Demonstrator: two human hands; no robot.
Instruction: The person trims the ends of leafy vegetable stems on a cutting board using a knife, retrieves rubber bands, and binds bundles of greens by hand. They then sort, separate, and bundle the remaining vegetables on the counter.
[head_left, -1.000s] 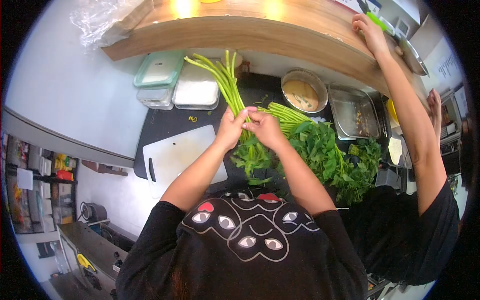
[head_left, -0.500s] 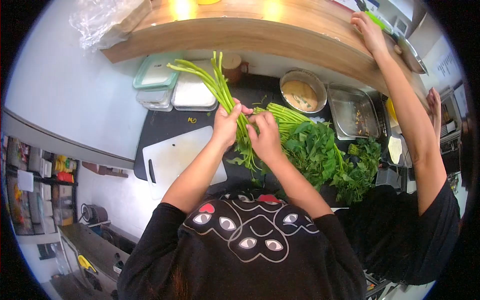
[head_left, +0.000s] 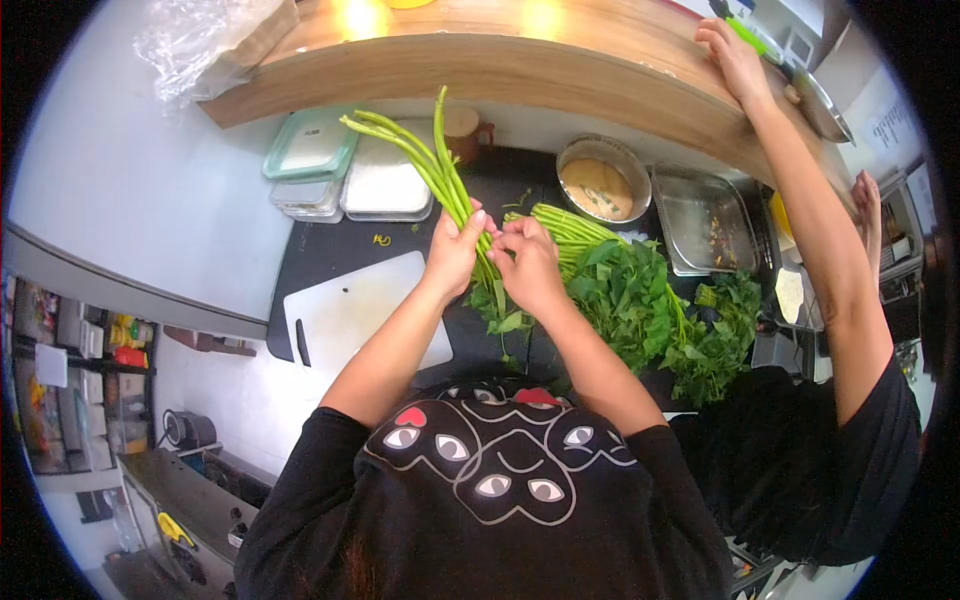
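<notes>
1. The grip of the left hand (head_left: 455,255) is closed around green stems (head_left: 432,172), whose upper ends fan out above it, leaves hanging below.
2. The right hand (head_left: 530,268) has its fingertips bunched beside the left; I cannot tell whether they pinch anything.
3. Compared with the earlier frame, those fingertips sit closer to the left hand, and the tallest stem reaches higher.
4. On the bench (head_left: 330,240), leafy bunches (head_left: 620,290) lie beside the right hand, the cutting board (head_left: 375,310) beside the left forearm.
5. Beyond, a round pot (head_left: 604,146) holds tan liquid with green bits; a metal tray (head_left: 705,210) holds small scraps.
6. Clear containers (head_left: 390,185) show white contents.
</notes>
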